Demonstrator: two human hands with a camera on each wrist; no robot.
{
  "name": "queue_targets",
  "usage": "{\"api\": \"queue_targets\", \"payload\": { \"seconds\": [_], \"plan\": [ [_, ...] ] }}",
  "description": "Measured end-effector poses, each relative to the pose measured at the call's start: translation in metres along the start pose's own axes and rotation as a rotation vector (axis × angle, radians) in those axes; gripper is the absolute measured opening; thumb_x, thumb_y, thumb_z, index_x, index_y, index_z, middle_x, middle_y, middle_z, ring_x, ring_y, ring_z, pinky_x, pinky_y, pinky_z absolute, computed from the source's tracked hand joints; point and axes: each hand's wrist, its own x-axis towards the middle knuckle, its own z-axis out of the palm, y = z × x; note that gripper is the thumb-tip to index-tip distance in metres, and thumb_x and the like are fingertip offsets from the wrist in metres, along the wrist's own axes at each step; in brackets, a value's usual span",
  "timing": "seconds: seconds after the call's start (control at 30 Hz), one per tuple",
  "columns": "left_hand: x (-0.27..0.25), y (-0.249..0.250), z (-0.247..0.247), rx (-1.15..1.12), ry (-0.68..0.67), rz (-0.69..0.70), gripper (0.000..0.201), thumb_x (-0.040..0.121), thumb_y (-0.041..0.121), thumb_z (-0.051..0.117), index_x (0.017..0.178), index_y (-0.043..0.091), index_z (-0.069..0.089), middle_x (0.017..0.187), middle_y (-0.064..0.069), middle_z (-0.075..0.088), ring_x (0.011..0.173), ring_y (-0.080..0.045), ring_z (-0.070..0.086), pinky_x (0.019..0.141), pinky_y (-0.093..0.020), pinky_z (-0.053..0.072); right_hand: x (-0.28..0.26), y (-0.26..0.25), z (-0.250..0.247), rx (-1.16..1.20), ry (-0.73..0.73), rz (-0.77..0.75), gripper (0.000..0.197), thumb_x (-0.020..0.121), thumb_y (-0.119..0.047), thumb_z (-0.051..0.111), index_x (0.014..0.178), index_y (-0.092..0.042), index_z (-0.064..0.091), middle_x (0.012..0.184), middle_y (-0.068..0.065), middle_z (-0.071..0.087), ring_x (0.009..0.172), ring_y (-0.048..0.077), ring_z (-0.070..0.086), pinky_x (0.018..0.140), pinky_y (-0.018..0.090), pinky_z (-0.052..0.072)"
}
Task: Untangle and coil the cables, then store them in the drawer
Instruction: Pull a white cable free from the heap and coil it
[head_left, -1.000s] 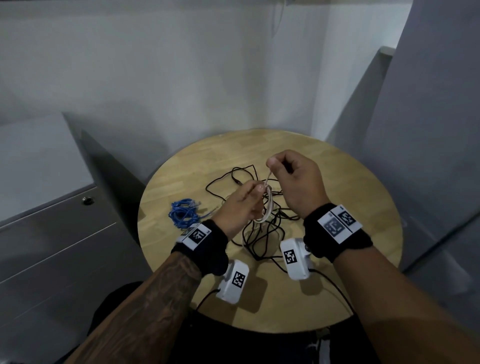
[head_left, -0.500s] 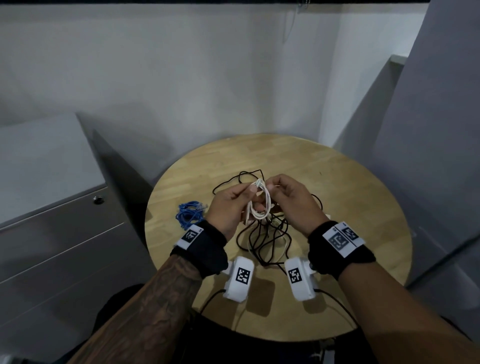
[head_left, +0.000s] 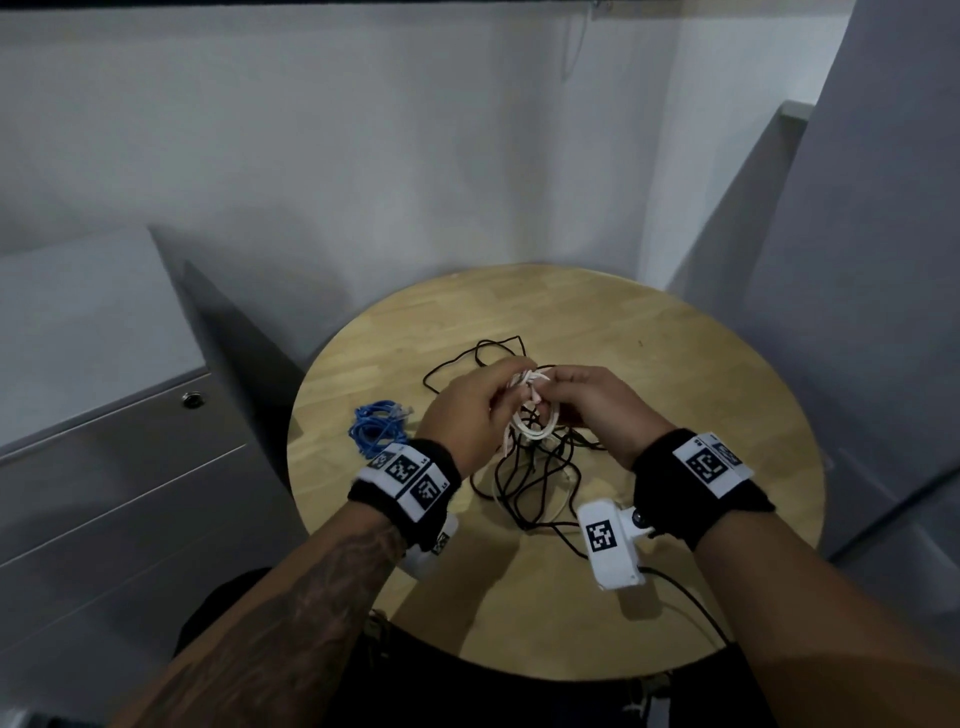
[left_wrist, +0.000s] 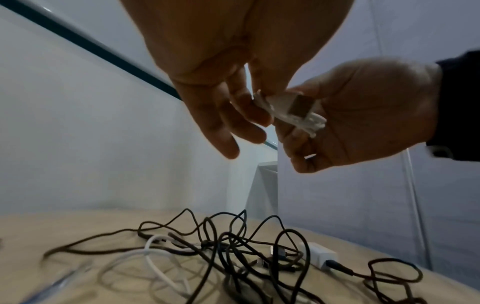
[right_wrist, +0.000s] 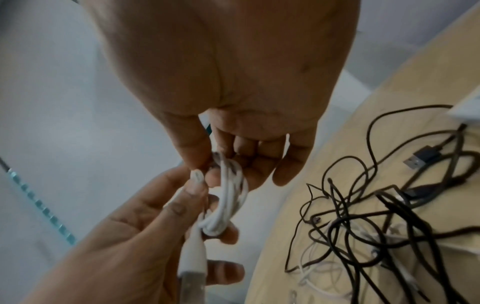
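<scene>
A white cable coil (head_left: 532, 415) (right_wrist: 231, 197) hangs between both hands above the round wooden table (head_left: 701, 374). My left hand (head_left: 480, 410) (right_wrist: 145, 232) pinches the coil, and the cable's plug (right_wrist: 192, 259) lies along its fingers. My right hand (head_left: 587, 405) (left_wrist: 345, 121) pinches the same coil at its top, thumb against fingers (right_wrist: 197, 152). Below them lies a tangle of black cables (head_left: 535, 478) (left_wrist: 233, 246) with another white cable (left_wrist: 155, 259) mixed in. A coiled blue cable (head_left: 376, 423) rests at the table's left side.
A grey drawer cabinet (head_left: 119, 467) with a round lock (head_left: 192, 399) stands left of the table, its drawers closed. A white adapter (left_wrist: 320, 254) and a black USB plug (right_wrist: 420, 158) lie among the cables. Grey panels stand at the right.
My right hand came down from its raised position to meet the left one at the white coil. The loose end of the white cable is now gathered into the coil.
</scene>
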Motion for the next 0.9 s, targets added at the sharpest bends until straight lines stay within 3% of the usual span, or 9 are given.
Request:
{"api": "queue_targets", "payload": {
  "seconds": [0.13, 0.27, 0.37, 0.43, 0.53, 0.63, 0.73, 0.8, 0.9],
  "plan": [
    [0.004, -0.003, -0.002, -0.084, -0.014, -0.024, 0.017, 0.098, 0.026, 0.051, 0.109, 0.019, 0.063, 0.087, 0.002, 0.067, 0.072, -0.012, 0.060, 0.067, -0.031, 0.052, 0.000, -0.001, 0.006, -0.041, -0.030, -0.002, 0.021, 0.092, -0.031, 0.066, 0.085, -0.011, 0.065, 0.073, 0.002, 0.061, 0.070, 0.015, 0.054, 0.071, 0.033, 0.040],
    [0.001, -0.007, -0.010, -0.230, 0.008, -0.157, 0.021, 0.100, 0.024, 0.050, 0.100, 0.012, 0.067, 0.075, -0.009, 0.067, 0.057, -0.019, 0.062, 0.056, -0.035, 0.056, 0.001, 0.000, 0.012, -0.172, 0.004, -0.136, 0.018, 0.091, -0.029, 0.072, 0.094, -0.012, 0.069, 0.086, 0.022, 0.069, 0.072, 0.019, 0.060, 0.071, 0.037, 0.047],
    [0.000, -0.009, -0.019, -0.246, -0.011, -0.209, 0.027, 0.101, 0.028, 0.049, 0.092, 0.009, 0.066, 0.059, -0.009, 0.061, 0.047, -0.017, 0.058, 0.055, -0.039, 0.057, -0.002, -0.003, 0.023, -0.209, 0.139, -0.283, 0.012, 0.093, -0.030, 0.070, 0.102, -0.024, 0.065, 0.073, 0.013, 0.070, 0.064, 0.018, 0.066, 0.065, 0.034, 0.053],
    [0.001, -0.011, -0.023, -0.301, -0.026, -0.256, 0.032, 0.100, 0.030, 0.051, 0.086, 0.006, 0.065, 0.054, -0.002, 0.057, 0.044, -0.015, 0.055, 0.057, -0.046, 0.058, -0.001, -0.004, 0.030, -0.231, 0.173, -0.358, 0.007, 0.097, -0.026, 0.064, 0.102, -0.023, 0.062, 0.072, 0.007, 0.071, 0.066, 0.021, 0.069, 0.061, 0.032, 0.056],
    [-0.001, -0.010, -0.028, -0.588, -0.038, -0.400, 0.033, 0.099, 0.028, 0.053, 0.088, -0.001, 0.064, 0.071, -0.011, 0.059, 0.047, -0.017, 0.054, 0.061, -0.046, 0.060, 0.003, -0.006, 0.036, -0.188, 0.152, -0.335, 0.004, 0.101, -0.019, 0.056, 0.102, -0.015, 0.058, 0.075, 0.002, 0.072, 0.069, 0.013, 0.065, 0.065, 0.022, 0.049],
    [-0.003, -0.011, -0.038, -0.853, -0.152, -0.460, 0.026, 0.097, 0.027, 0.057, 0.098, 0.002, 0.063, 0.081, -0.010, 0.063, 0.062, -0.022, 0.062, 0.062, -0.038, 0.057, 0.008, -0.007, 0.039, -0.023, 0.149, -0.260, 0.006, 0.102, -0.014, 0.052, 0.103, -0.011, 0.057, 0.072, -0.003, 0.067, 0.072, 0.012, 0.061, 0.074, 0.030, 0.047],
    [-0.004, -0.019, -0.039, -0.824, -0.102, -0.440, 0.022, 0.092, 0.020, 0.065, 0.106, 0.003, 0.065, 0.087, -0.011, 0.066, 0.074, -0.021, 0.064, 0.060, -0.034, 0.055, 0.011, -0.007, 0.042, -0.004, 0.133, -0.289, 0.006, 0.103, -0.013, 0.050, 0.101, -0.013, 0.056, 0.073, -0.002, 0.061, 0.073, 0.013, 0.056, 0.076, 0.033, 0.045],
    [-0.002, -0.027, -0.038, -0.742, -0.025, -0.394, 0.015, 0.092, 0.018, 0.066, 0.101, 0.007, 0.070, 0.084, -0.008, 0.065, 0.076, -0.020, 0.061, 0.061, -0.034, 0.052, 0.011, -0.009, 0.043, -0.063, 0.134, -0.323, 0.007, 0.104, -0.013, 0.049, 0.102, -0.012, 0.055, 0.074, -0.001, 0.062, 0.073, 0.013, 0.056, 0.075, 0.030, 0.046],
    [-0.002, -0.026, -0.038, -0.691, -0.066, -0.333, 0.014, 0.095, 0.020, 0.061, 0.095, 0.012, 0.073, 0.079, -0.003, 0.062, 0.074, -0.018, 0.056, 0.061, -0.035, 0.048, 0.014, -0.011, 0.047, 0.076, 0.178, -0.249, 0.015, 0.105, -0.015, 0.045, 0.097, -0.009, 0.057, 0.068, 0.002, 0.060, 0.064, 0.015, 0.054, 0.063, 0.029, 0.044]
  ]
}}
